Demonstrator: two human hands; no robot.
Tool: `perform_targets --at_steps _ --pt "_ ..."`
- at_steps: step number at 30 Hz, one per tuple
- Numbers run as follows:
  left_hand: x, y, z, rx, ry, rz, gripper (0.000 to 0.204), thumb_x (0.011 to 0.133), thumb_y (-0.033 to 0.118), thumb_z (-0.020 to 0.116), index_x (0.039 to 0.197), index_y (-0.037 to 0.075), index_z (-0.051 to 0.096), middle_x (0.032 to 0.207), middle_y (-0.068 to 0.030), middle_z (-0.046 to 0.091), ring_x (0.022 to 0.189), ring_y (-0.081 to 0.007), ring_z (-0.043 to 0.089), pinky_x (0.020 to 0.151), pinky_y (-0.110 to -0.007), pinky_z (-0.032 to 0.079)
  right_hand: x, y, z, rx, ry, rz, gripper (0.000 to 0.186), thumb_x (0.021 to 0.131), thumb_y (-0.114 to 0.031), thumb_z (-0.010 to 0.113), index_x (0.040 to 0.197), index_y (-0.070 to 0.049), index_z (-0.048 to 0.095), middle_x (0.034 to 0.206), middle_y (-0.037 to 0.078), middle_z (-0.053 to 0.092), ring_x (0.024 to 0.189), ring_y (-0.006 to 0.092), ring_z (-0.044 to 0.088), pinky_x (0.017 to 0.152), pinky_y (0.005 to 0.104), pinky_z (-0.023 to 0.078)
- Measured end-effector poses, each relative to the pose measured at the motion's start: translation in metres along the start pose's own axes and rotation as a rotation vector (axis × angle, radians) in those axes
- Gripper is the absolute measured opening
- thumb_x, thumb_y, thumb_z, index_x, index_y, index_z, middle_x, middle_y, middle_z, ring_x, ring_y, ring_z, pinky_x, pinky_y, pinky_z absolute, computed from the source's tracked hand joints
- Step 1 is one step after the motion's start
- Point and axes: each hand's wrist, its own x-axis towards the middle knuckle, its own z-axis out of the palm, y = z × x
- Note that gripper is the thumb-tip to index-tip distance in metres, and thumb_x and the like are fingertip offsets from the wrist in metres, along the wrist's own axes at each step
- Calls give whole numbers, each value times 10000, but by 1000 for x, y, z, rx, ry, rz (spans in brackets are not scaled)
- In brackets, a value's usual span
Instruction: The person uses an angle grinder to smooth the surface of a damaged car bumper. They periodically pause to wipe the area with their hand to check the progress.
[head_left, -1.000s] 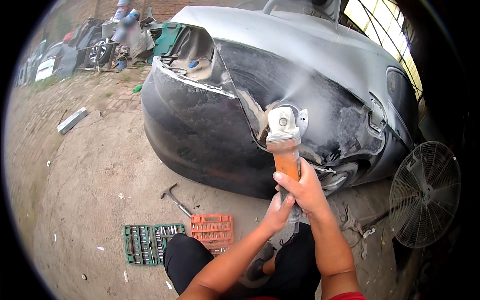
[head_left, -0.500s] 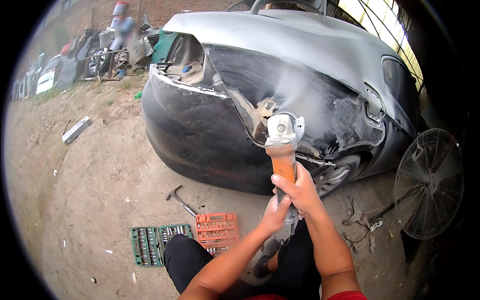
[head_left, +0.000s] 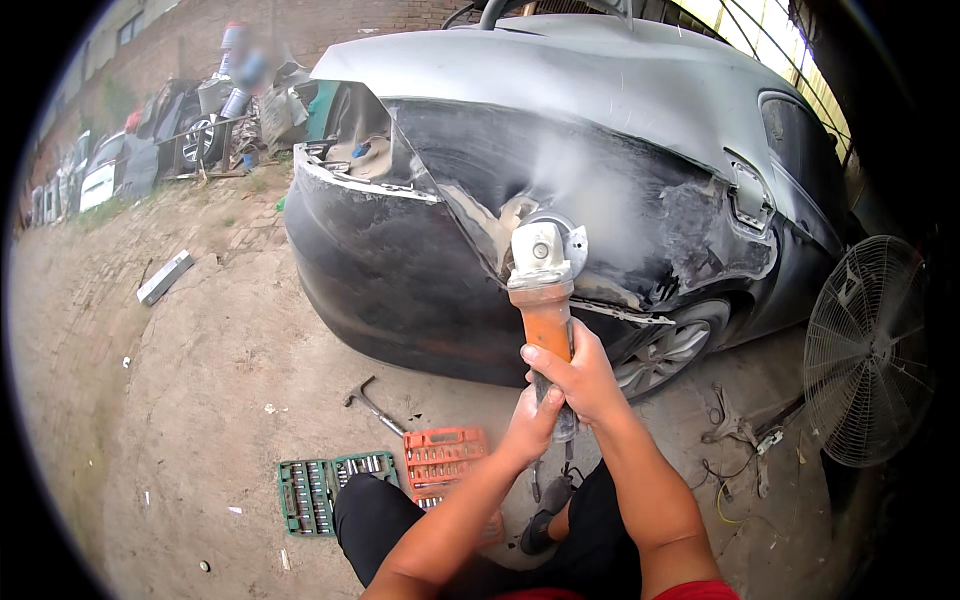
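Both my hands are wrapped round an orange angle grinder [head_left: 547, 325] with a dusty white head. My right hand [head_left: 587, 372] grips its body, thumb across the front. Lower down, my left hand [head_left: 532, 422] closes on the dark rear end. The grinder's disc lies against or just before the dark sanded rear side panel [head_left: 620, 200] of a grey car; the head partly hides the contact. Pale dust hangs over that panel. Just left of the disc is a torn, beige-filled patch [head_left: 518, 212], beside the seam to the black rear bumper [head_left: 390, 285].
A large fan [head_left: 868, 350] stands at the right, near metal parts and cables [head_left: 738, 430]. Below the bumper lie a hammer [head_left: 372, 403], an orange socket set [head_left: 443, 458] and a green socket set [head_left: 307, 497]. Scrap and a wheel [head_left: 203, 142] are piled far left.
The view has shifted a little. The grinder and both hands sit slightly further left and lower against the panel, still gripped the same way. Dust keeps drifting over the panel.
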Motion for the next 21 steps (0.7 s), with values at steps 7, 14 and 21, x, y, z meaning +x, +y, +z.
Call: perform_targets --at_steps 7,14,21 --pt "-8 1 2 71 27 -18 674 1098 664 581 1192 -2 617 1002 -81 709 902 -179 706 802 -333 566 -6 14 -5 146 -35 3 482 930 -265 870 1225 9 607 991 58 658 781 141 685 722 315 596" --pt "-1 15 -3 100 168 12 703 1091 668 590 1276 -10 608 1091 -87 709 1006 -186 687 879 -354 553 14 14 4 103 -67 -50 495 925 -292 878 1221 12 623 1000 58 673 816 130 674 749 309 574" --pt "-17 -16 -8 133 117 -48 708 1100 640 592 1334 -28 600 1179 -92 691 1101 -180 638 971 -362 522 -6 27 -4 212 -79 25 454 921 -262 879 1192 12 640 999 63 696 834 131 673 765 323 571"
